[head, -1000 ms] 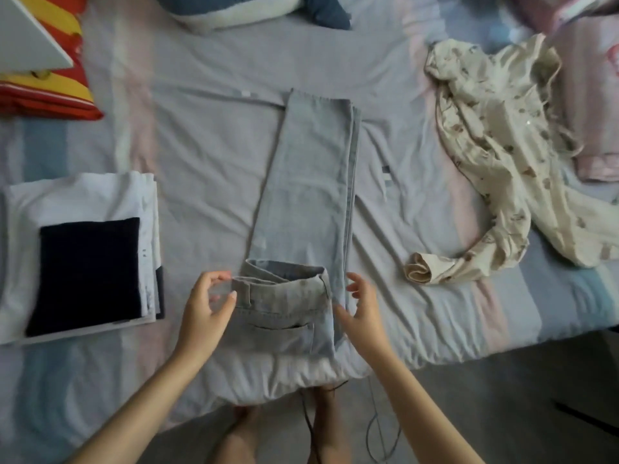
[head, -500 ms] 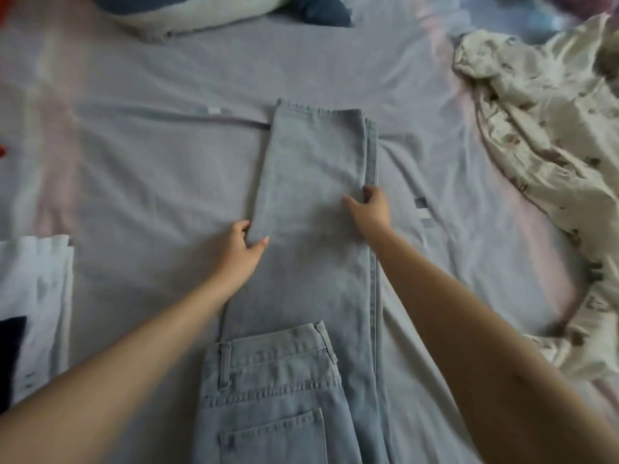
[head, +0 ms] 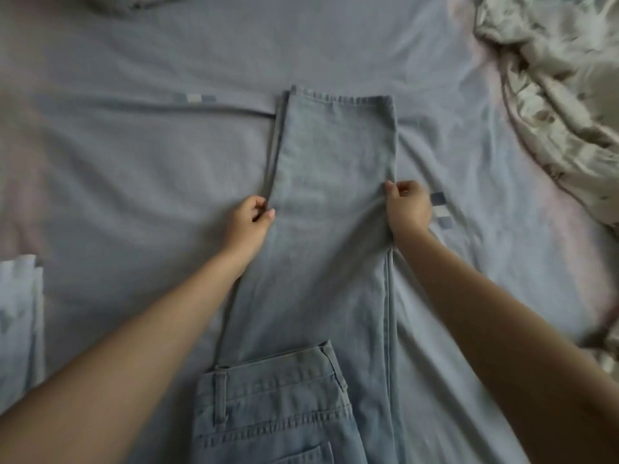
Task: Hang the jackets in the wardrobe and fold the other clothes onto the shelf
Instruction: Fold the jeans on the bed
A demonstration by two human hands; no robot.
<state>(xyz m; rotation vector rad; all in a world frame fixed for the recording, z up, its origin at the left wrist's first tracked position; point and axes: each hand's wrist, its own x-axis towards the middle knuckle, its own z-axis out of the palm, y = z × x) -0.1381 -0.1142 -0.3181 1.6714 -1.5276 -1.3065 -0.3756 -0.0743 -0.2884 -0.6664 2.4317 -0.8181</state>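
Observation:
Light blue jeans (head: 331, 155) lie lengthwise on the bed, legs stacked and pointing away, the waistband end folded over near the bottom of the view. My left hand (head: 249, 219) pinches the left edge of the legs about halfway up. On the opposite side my right hand (head: 407, 207) pinches the right edge at the same height, and the denim wrinkles between the two hands.
The pale striped bedsheet (head: 134, 169) spreads all around. A crumpled cream patterned garment (head: 552, 95) lies at the right. The edge of a folded white pile (head: 20, 316) shows at the left border.
Both hands went from the folded waistband up to the middle of the legs, then closed their fingers on the two side edges. The view moved closer to the bed.

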